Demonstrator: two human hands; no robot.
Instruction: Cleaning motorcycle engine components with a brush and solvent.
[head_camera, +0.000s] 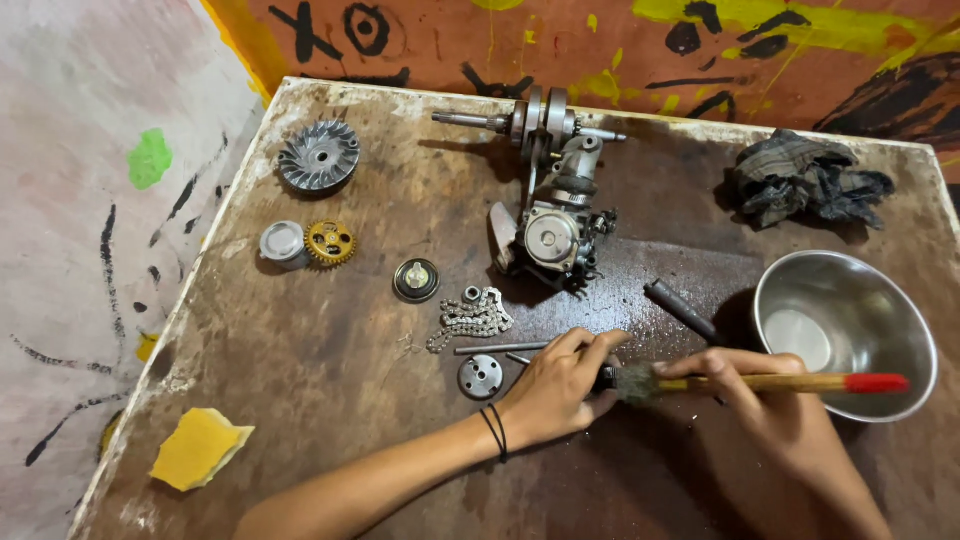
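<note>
Here, two bare hands work near the front edge of a dirty brown table (330, 420). The left hand (556, 388) is curled down over a small dark part (604, 377), pinching it with the fingers and pressing it to the table, so most of the part is hidden. The right hand (752, 385) is wrapped around a paintbrush (770, 382) with a wooden handle and a red end, and the dark bristles touch the small part just to the right of the left hand. It looks like the brushing is under way and not finished. Many more pieces lie farther off on the table: a chain (472, 318), a thin rod (500, 348), a round disc with holes (481, 376), a little round cap (416, 279), a gold gear (330, 242), a silver piston (283, 244), a finned wheel (318, 155), a black tube (683, 311), and a big crank and carburetor lump (550, 215) in the far middle. I cannot tell which of them are clean already. A shiny metal bowl (870, 290) sits just beyond the brush on the right, a dark rag (806, 178) lies in the far right corner, and a yellow sponge (198, 448) rests at the near left.
</note>
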